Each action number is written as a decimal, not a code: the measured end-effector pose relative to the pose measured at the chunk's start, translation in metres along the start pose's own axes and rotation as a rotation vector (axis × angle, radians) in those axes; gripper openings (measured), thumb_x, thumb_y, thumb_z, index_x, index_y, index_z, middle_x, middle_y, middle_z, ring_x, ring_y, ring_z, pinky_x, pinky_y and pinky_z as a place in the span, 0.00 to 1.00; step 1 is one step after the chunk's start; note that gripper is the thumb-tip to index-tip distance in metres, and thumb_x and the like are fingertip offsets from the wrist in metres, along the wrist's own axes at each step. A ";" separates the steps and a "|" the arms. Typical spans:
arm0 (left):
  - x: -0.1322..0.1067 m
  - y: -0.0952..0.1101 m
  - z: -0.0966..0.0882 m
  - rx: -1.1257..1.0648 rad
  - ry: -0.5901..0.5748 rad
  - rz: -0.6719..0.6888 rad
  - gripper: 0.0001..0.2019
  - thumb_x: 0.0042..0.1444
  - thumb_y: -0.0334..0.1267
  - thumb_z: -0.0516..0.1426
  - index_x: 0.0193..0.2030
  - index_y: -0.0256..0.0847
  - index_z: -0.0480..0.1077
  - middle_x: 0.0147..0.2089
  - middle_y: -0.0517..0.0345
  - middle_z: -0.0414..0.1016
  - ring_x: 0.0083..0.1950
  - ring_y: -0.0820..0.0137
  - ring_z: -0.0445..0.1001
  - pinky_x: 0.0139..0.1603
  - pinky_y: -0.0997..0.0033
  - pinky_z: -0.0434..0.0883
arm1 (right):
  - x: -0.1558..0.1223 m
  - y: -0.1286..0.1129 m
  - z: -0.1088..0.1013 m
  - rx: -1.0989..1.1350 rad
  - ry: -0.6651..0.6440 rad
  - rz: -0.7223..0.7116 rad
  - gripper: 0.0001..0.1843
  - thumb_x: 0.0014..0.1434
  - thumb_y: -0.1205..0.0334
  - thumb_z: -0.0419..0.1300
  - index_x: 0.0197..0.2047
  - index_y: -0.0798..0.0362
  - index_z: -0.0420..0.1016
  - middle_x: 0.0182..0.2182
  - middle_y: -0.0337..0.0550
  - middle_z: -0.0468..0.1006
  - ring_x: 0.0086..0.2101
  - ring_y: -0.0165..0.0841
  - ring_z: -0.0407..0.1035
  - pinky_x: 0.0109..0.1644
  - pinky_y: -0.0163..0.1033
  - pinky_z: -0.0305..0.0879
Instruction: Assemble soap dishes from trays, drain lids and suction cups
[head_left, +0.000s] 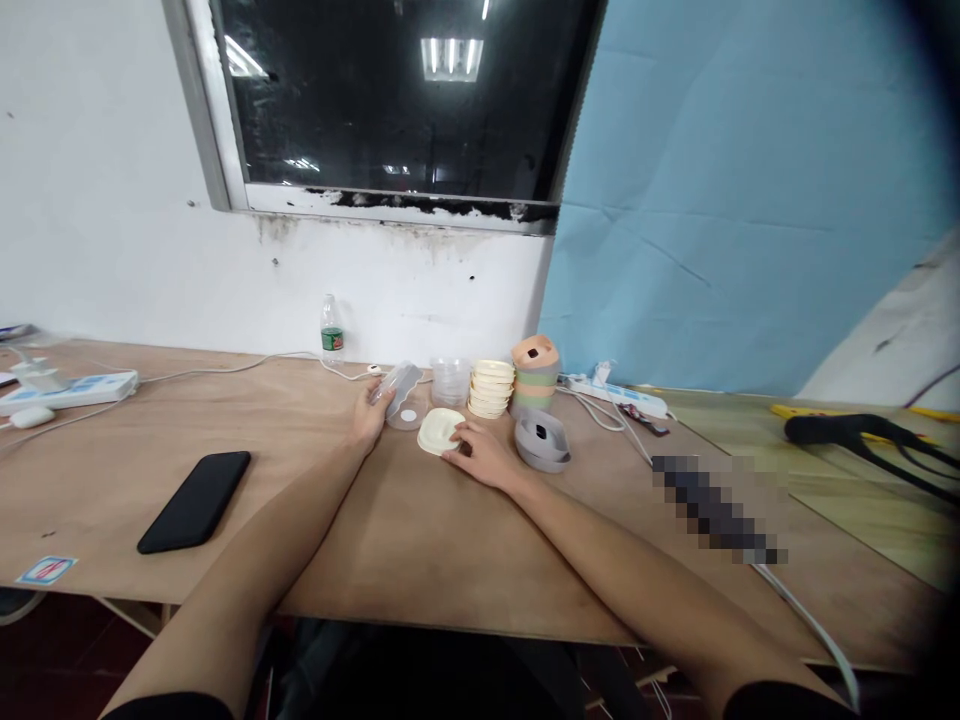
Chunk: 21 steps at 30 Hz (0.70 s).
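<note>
My left hand (367,412) is closed round a tilted plastic container (403,382), grey on one side and clear on the other. Just below it, a clear round piece with a white spot (407,417) shows against the table. My right hand (486,456) grips the right edge of a cream square plastic lid (439,432) lying flat on the table; part of the edge is hidden by the fingers. Behind the hands stand a stack of clear cups (450,381) and a stack of cream lids (491,389). A grey square piece (541,441) with a dark slot sits right of my right hand.
Orange, green and grey containers are stacked (535,380) beside the cream lids. A black phone (195,502) lies at left on the wooden table (420,560). Power strips (626,398) with cables stand at both sides. A bottle (331,330) is by the wall.
</note>
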<state>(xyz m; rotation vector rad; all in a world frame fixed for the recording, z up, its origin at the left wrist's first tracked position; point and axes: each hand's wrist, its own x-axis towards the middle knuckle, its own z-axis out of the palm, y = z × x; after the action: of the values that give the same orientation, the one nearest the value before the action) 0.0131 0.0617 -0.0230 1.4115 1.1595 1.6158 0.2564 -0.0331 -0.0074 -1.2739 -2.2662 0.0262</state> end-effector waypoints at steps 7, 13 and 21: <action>-0.013 0.020 -0.011 0.063 0.042 0.051 0.27 0.53 0.49 0.60 0.56 0.38 0.65 0.56 0.47 0.70 0.57 0.59 0.69 0.57 0.59 0.67 | -0.001 0.006 -0.001 -0.060 0.012 0.117 0.17 0.56 0.48 0.60 0.43 0.51 0.73 0.48 0.47 0.73 0.50 0.40 0.66 0.53 0.44 0.62; -0.040 0.048 -0.020 0.428 -0.091 0.487 0.29 0.51 0.51 0.61 0.57 0.42 0.63 0.63 0.48 0.62 0.65 0.58 0.59 0.65 0.58 0.59 | 0.000 -0.004 -0.003 -0.030 0.191 0.042 0.30 0.54 0.53 0.61 0.58 0.54 0.64 0.54 0.51 0.70 0.55 0.43 0.62 0.59 0.48 0.57; -0.064 0.061 -0.003 0.435 -0.473 0.788 0.32 0.50 0.52 0.62 0.59 0.41 0.60 0.60 0.45 0.65 0.61 0.54 0.64 0.61 0.50 0.64 | -0.001 0.002 -0.003 0.123 0.359 -0.054 0.41 0.53 0.63 0.59 0.67 0.56 0.48 0.59 0.57 0.64 0.57 0.46 0.62 0.59 0.54 0.60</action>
<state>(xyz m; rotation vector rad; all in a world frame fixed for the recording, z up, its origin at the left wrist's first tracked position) 0.0251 -0.0193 0.0101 2.5994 0.7180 1.3887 0.2603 -0.0338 -0.0060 -1.0577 -1.9583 -0.0757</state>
